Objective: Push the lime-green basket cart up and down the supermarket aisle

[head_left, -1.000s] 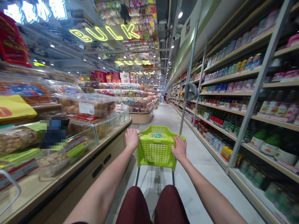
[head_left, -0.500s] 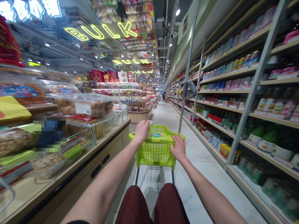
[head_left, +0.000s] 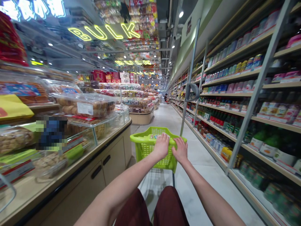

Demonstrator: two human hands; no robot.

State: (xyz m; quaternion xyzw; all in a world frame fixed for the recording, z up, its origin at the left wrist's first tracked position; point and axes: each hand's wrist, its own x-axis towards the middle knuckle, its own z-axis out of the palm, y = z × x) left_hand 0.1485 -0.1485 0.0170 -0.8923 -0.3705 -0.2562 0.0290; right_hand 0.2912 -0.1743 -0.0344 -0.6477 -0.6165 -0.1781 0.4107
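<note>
Near centre, between the left worktop [head_left: 115,147] and right shelves [head_left: 235,77], the green cart [head_left: 142,152] is probably steadied by the right hand [head_left: 180,150], its grip curled over the handle's [head_left: 139,138] right end, while the left hand's [head_left: 162,147] grip holds a pale wad [head_left: 162,135] against the handle, apparently for pressure.

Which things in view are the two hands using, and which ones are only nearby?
In use: whitish tissue or cloth under the left hand; green shopping cart, its handle under the right hand.

Nearby: neon BULK sign; shelved drink cans; clear food box.
</note>
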